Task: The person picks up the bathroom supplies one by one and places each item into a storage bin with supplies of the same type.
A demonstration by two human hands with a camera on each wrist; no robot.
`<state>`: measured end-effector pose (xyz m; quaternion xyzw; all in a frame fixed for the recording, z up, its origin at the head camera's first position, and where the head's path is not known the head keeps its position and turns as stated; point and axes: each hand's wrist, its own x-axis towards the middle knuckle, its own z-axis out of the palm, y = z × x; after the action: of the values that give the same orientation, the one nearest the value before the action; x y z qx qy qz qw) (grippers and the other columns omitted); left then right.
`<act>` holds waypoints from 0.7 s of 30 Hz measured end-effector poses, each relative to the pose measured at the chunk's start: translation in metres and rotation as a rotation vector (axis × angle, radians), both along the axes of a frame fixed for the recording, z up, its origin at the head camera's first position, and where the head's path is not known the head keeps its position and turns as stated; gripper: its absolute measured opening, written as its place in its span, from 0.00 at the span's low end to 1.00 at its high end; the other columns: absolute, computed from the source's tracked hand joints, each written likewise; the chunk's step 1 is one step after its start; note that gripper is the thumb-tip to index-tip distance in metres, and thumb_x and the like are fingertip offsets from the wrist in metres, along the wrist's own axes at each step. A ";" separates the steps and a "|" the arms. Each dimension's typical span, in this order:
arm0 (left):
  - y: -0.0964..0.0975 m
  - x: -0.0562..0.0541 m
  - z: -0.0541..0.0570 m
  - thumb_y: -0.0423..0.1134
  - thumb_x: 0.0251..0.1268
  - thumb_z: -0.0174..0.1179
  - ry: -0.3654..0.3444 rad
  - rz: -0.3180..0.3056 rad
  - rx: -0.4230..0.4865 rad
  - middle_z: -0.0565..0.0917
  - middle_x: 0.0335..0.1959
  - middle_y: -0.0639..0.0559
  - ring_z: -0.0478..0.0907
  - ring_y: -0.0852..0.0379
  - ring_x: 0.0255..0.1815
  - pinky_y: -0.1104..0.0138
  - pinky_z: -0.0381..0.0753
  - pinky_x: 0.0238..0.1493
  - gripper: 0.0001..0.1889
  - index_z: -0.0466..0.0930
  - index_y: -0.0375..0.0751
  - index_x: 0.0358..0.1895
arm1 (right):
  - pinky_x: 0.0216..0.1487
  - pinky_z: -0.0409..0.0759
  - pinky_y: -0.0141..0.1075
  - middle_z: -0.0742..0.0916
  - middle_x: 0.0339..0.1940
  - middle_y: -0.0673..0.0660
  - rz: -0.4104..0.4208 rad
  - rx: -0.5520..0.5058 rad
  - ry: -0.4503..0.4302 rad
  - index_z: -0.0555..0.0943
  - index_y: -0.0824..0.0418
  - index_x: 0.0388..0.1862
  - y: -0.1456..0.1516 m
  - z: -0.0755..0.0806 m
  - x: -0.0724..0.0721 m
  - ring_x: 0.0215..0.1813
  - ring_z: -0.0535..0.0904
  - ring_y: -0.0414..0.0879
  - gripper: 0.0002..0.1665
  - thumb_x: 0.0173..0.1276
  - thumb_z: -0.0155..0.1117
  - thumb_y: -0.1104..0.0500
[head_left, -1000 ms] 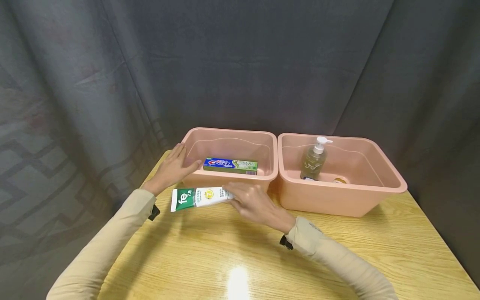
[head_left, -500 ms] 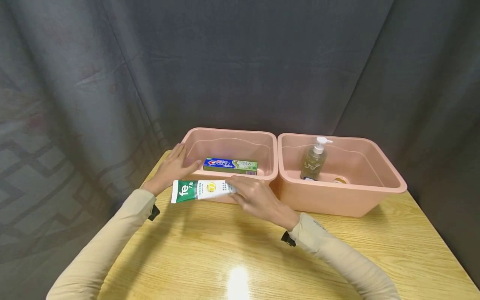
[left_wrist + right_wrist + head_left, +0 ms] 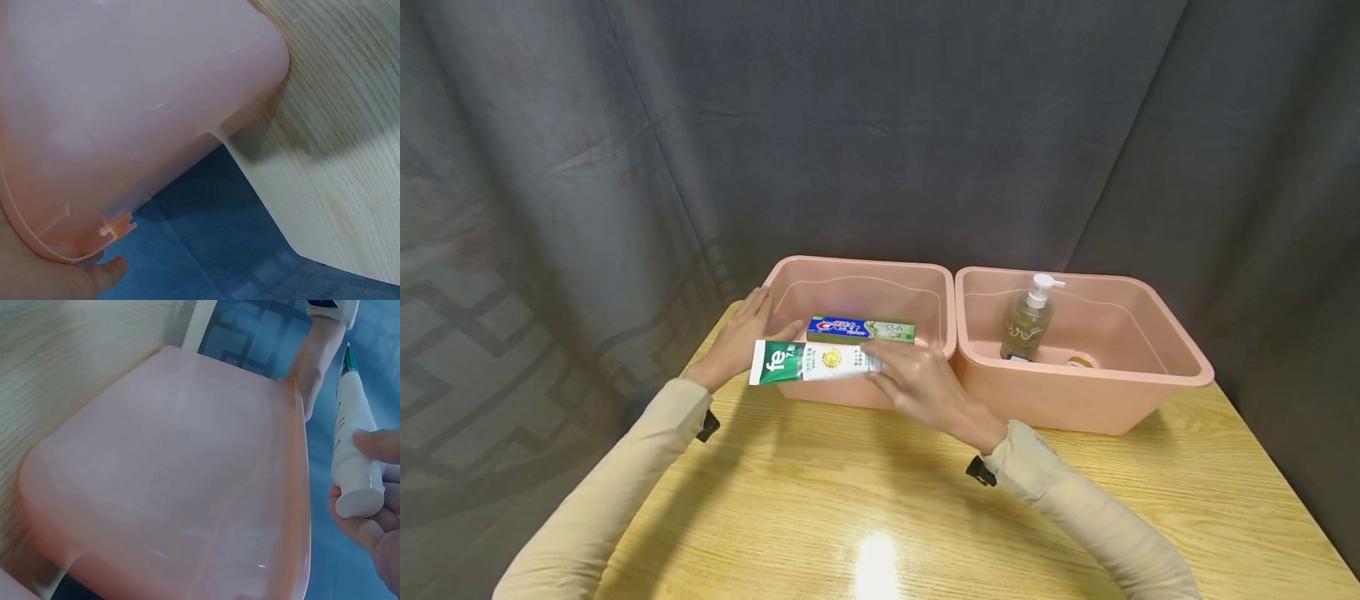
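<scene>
My right hand (image 3: 917, 383) pinches a white and green toothpaste tube (image 3: 820, 362) near its cap end. The tube lies sideways in front of the left pink bin (image 3: 887, 272), overlapping its front rim in the head view; the right wrist view shows its white cap (image 3: 360, 504) beside thumb and fingers. My left hand (image 3: 739, 340) grips that bin's left front corner, thumb over the rim; fingertips (image 3: 112, 272) show beyond the rim in the left wrist view. Inside the left bin lies a blue and green toothpaste box (image 3: 861, 328), its lower edge partly hidden by tube and hand.
A second pink bin (image 3: 1045, 400) stands close on the right. In it are a pump bottle (image 3: 1027, 325) and a small round orange-and-white item (image 3: 1079, 362), partly hidden by the front wall. Both bins stand on a wooden table (image 3: 820, 483) before a dark curtain (image 3: 880, 133).
My right hand has raised the toothpaste tube and moved it toward the left bin, from below the front wall up to its rim. The left hand has stayed on the corner.
</scene>
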<state>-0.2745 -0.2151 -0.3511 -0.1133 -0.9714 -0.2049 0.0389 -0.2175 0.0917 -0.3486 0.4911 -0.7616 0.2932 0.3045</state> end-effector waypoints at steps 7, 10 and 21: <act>-0.002 0.001 -0.001 0.62 0.71 0.49 0.093 -0.044 -0.087 0.46 0.78 0.29 0.38 0.36 0.79 0.44 0.47 0.74 0.48 0.46 0.23 0.75 | 0.54 0.81 0.45 0.87 0.49 0.64 -0.044 -0.015 0.010 0.83 0.70 0.51 0.004 0.002 -0.003 0.53 0.84 0.56 0.21 0.58 0.74 0.66; -0.002 0.001 -0.001 0.58 0.72 0.51 0.108 -0.060 -0.105 0.47 0.77 0.28 0.39 0.35 0.78 0.45 0.46 0.74 0.47 0.47 0.21 0.75 | 0.50 0.83 0.45 0.87 0.49 0.64 -0.054 -0.023 0.018 0.83 0.71 0.52 0.006 0.003 -0.006 0.52 0.85 0.56 0.22 0.58 0.74 0.66; 0.000 0.001 0.000 0.53 0.74 0.46 0.078 -0.030 -0.100 0.45 0.78 0.29 0.38 0.37 0.79 0.46 0.47 0.75 0.42 0.45 0.21 0.75 | 0.46 0.84 0.41 0.86 0.49 0.68 -0.064 -0.073 -0.021 0.83 0.73 0.52 0.014 0.004 -0.017 0.49 0.85 0.59 0.22 0.58 0.74 0.68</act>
<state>-0.2735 -0.2152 -0.3506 -0.1377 -0.9764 -0.1520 0.0679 -0.2342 0.1052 -0.3447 0.4519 -0.7689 0.3161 0.3234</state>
